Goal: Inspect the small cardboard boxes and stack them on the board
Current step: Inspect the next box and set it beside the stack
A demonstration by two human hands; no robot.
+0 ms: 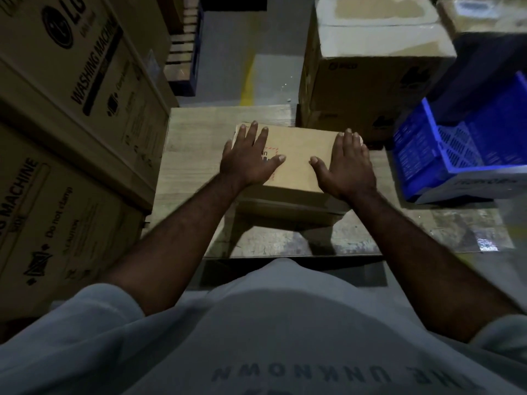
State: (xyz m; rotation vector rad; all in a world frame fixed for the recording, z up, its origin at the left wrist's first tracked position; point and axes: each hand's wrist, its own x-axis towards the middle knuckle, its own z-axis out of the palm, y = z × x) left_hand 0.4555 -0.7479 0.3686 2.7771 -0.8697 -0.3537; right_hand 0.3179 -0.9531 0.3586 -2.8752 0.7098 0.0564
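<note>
Cardboard, plain brown: the box [296,166] sits on a lower box [288,208] on the wooden board [194,155], with both hands laid flat on its lid. The left hand [248,159] has straight, spread fingers and covers most of a red-edged label, so its print is unreadable. The right hand [349,166] lies along the right edge, fingers straight and close together. Shadow hides the lower box's face. The blue crate [456,149] runs out of sight.

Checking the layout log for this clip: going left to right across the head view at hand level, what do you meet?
washing machine cartons → left hand → small cardboard box → right hand → blue crate
</note>
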